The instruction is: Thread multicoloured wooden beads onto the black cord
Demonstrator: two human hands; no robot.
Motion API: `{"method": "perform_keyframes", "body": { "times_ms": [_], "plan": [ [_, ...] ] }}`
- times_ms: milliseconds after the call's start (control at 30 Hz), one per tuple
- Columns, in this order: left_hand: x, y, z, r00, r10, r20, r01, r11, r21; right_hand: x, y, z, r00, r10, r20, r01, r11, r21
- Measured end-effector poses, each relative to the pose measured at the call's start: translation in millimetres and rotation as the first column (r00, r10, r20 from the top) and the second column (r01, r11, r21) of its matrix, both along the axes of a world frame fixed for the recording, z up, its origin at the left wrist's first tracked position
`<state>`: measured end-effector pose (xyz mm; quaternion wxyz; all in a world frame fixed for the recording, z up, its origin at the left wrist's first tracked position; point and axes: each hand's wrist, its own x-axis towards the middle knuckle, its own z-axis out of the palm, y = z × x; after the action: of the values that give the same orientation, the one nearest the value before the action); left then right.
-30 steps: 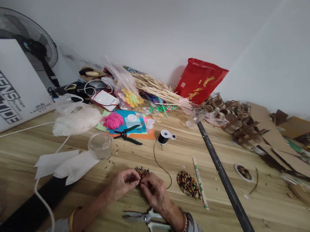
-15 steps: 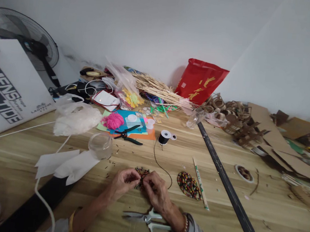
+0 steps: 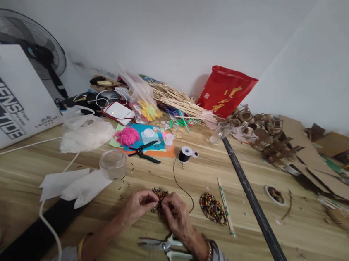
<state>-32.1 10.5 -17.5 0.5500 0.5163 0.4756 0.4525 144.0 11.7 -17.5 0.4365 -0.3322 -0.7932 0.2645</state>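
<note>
My left hand (image 3: 137, 207) and my right hand (image 3: 177, 214) meet at a small cluster of coloured beads (image 3: 158, 197) on the wooden table (image 3: 243, 245). Both hands have their fingers pinched together at the beads. A thin black cord (image 3: 178, 181) runs from my right hand up to a black spool (image 3: 185, 153). A flat oval of multicoloured beads (image 3: 213, 208) lies just right of my right hand. Scissors with white handles (image 3: 170, 250) lie under my right wrist.
A clear jar (image 3: 113, 164), white paper sheets (image 3: 72, 184), black pliers (image 3: 142, 152), pink yarn (image 3: 127, 135), a red bag (image 3: 224, 91), a long black strip (image 3: 256, 214), cardboard pieces (image 3: 300, 152), a white box (image 3: 6, 96) and a fan (image 3: 30, 45) surround the spot.
My fingers have shifted slightly at the bead cluster, the right hand closing a little toward the left. Nothing else has moved.
</note>
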Motion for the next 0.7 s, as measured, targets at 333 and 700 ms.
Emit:
{"method": "perform_keyframes", "body": {
  "times_ms": [333,700],
  "plan": [
    [0.8,-0.2,-1.9,1.000,-0.001,0.011,0.001,1.000,-0.016,0.2,0.0,-1.5,1.000,0.004,0.007,-0.004,1.000,-0.017],
    [1.5,-0.3,-3.8,1.000,-0.016,0.014,0.017,0.999,-0.036,-0.8,0.3,-2.3,0.999,0.035,-0.007,-0.035,0.999,-0.008]
  ]
}}
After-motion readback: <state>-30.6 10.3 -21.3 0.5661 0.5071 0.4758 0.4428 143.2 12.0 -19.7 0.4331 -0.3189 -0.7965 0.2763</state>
